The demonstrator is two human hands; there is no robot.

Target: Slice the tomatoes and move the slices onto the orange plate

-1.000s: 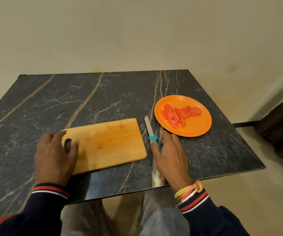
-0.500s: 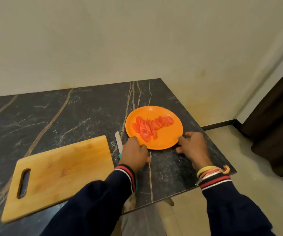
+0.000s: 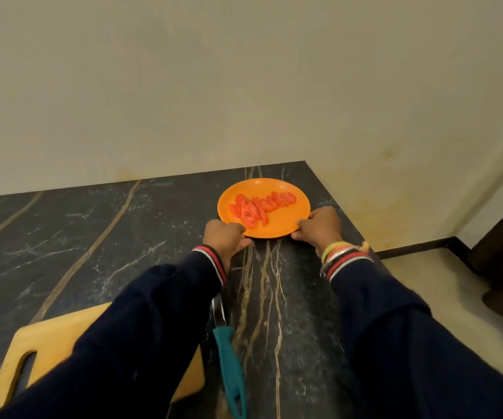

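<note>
Left grip point(image 3: 224, 237) and right grip point(image 3: 319, 226) each clasp the plate point(image 3: 286, 219) by its near rim — slices point(image 3: 259, 207) on it — on the desk point(image 3: 123, 237).

The plate point(image 3: 275, 228) sits by the table's point(image 3: 93, 237) far right corner with tomato slices point(image 3: 259, 207) lying on it; the left hand point(image 3: 224, 238) holds its near-left rim, the right hand point(image 3: 321, 226) its near-right rim. Nearer, the knife point(image 3: 229, 358) lies just right of the cutting board point(image 3: 53, 343)

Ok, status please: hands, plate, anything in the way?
Left hand, right hand: each grips orange plate rim. Tomato slices on it. Knife, cutting board nearer the person, not blocking.
</note>
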